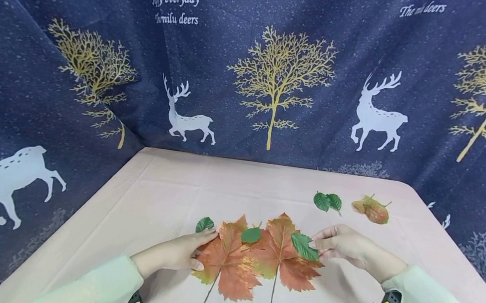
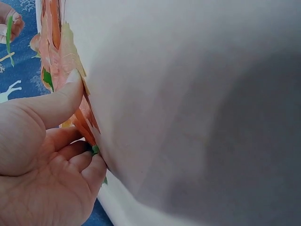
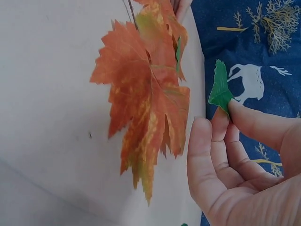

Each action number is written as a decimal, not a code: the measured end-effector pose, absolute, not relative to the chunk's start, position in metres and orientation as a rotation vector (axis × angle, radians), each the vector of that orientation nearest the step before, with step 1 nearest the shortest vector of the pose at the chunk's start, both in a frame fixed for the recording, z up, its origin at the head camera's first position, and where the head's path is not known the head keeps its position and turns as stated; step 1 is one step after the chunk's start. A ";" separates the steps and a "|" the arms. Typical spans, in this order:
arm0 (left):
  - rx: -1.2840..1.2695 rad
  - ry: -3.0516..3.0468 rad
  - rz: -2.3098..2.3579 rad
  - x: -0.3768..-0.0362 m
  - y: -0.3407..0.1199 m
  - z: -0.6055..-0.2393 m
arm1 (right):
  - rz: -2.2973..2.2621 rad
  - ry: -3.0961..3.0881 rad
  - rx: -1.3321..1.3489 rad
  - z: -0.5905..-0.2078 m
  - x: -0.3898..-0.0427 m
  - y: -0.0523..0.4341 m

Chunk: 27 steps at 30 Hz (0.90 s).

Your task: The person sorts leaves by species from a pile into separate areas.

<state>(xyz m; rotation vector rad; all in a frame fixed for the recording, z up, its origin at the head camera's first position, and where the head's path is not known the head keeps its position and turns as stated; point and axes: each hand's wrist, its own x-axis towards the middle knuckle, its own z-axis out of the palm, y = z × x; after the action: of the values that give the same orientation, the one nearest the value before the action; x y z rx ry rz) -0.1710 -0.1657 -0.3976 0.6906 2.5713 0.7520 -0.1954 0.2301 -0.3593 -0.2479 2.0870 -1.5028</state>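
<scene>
Two large orange-red maple leaves lie side by side, the left leaf (image 1: pixel 230 279) overlapping the right leaf (image 1: pixel 297 274) at the middle. My left hand (image 1: pixel 180 252) rests at the left leaf's outer edge, its thumb (image 2: pixel 70 92) touching the edge and the fingers lying farther up. Just beyond those fingertips is a small green leaf (image 1: pixel 204 224). Another green leaf (image 1: pixel 251 235) lies across the gap between the maple leaves. My right hand (image 1: pixel 341 244) pinches a toothed green leaf (image 3: pixel 219 87) by its end between thumb and fingers, held above the right maple leaf's upper right side.
Farther back on the pale pink tablecloth (image 1: pixel 187 180) lie a pair of green leaves (image 1: pixel 327 201) and, to their right, some brownish-orange leaves (image 1: pixel 371 209). A dark blue curtain (image 1: pixel 243 146) printed with deer and trees hangs behind the table.
</scene>
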 end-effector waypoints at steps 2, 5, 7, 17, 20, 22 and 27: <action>0.685 2.576 0.744 -0.171 -0.166 -0.397 | -1.506 2.091 -0.245 -0.359 -0.197 0.230; 0.683 2.578 0.743 -0.170 -0.166 -0.396 | -1.511 2.092 -0.252 -0.359 -0.200 0.229; 0.685 2.577 0.742 -0.169 -0.166 -0.396 | -1.514 2.094 -0.248 -0.358 -0.202 0.229; 0.692 2.565 0.755 -0.168 -0.166 -0.397 | -1.530 2.095 -0.203 -0.352 -0.208 0.227; 0.690 2.563 0.757 -0.169 -0.167 -0.398 | -1.537 2.099 -0.207 -0.352 -0.210 0.226; 0.689 2.565 0.754 -0.169 -0.167 -0.398 | -1.544 2.103 -0.210 -0.352 -0.211 0.225; 0.676 2.567 0.750 -0.170 -0.167 -0.398 | -1.560 2.111 -0.202 -0.353 -0.214 0.223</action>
<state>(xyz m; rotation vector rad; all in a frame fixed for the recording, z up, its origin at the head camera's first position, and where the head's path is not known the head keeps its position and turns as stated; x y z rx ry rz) -0.1700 -0.1672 -0.3978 0.6758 2.5674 0.7500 -0.2145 0.2230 -0.3527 -0.2021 2.1114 -1.5600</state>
